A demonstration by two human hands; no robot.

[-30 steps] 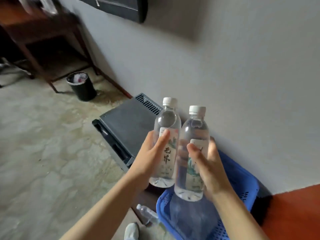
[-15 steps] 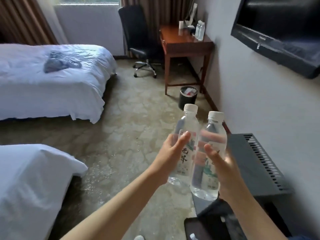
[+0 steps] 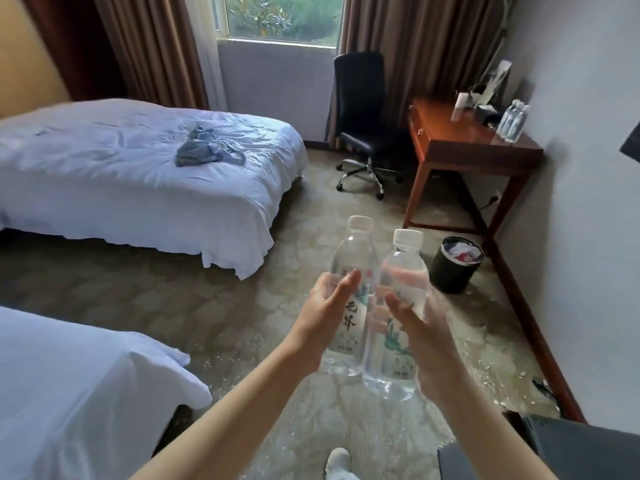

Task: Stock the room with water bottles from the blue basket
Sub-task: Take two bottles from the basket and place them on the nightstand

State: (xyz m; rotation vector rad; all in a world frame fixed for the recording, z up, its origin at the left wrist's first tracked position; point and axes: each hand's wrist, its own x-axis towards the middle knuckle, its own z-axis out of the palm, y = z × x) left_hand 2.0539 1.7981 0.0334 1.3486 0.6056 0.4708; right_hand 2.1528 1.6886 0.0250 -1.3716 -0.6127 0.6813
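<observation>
Two clear plastic water bottles with white screw caps are held upright in front of the body, one in each hand, above the patterned beige carpet (image 3: 214, 306).

Left hand (image 3: 323, 318): fingers and thumb curled around the label area of the left water bottle (image 3: 349, 299); the thumb lies across the front of the label, which carries dark printed characters. The grip is closed on the bottle.

Right hand (image 3: 420, 337): wrapped around the right water bottle (image 3: 398, 327) at mid-body, thumb on the near face, remaining fingers seen through the clear plastic on the far side. The grip is closed on the bottle.

Both bottles stand side by side, close together; whether they touch cannot be determined. The right bottle sits slightly lower and nearer to the camera.

Surroundings:
- Reddish-brown wooden desk (image 3: 464, 147) against the right-hand wall, well apart from the hands. A cluster of clear water bottles (image 3: 514, 119) stands near its rear right edge, alongside small items too blurred to identify.
- Black office swivel chair (image 3: 360, 112) at the left of the desk, in front of the brown curtains (image 3: 415, 46).
- Black cylindrical waste bin (image 3: 455, 265) containing crumpled refuse, on the floor beside the desk leg.
- Far bed with white linen (image 3: 121, 174), with a crumpled blue-grey cloth (image 3: 204, 152) on top.
- Near bed with white cover (image 3: 69, 393) at lower left.
- Dark grey flat-topped unit (image 3: 571, 448) at the lower right corner.
- White shoe tip (image 3: 337, 460) at the bottom edge.
</observation>
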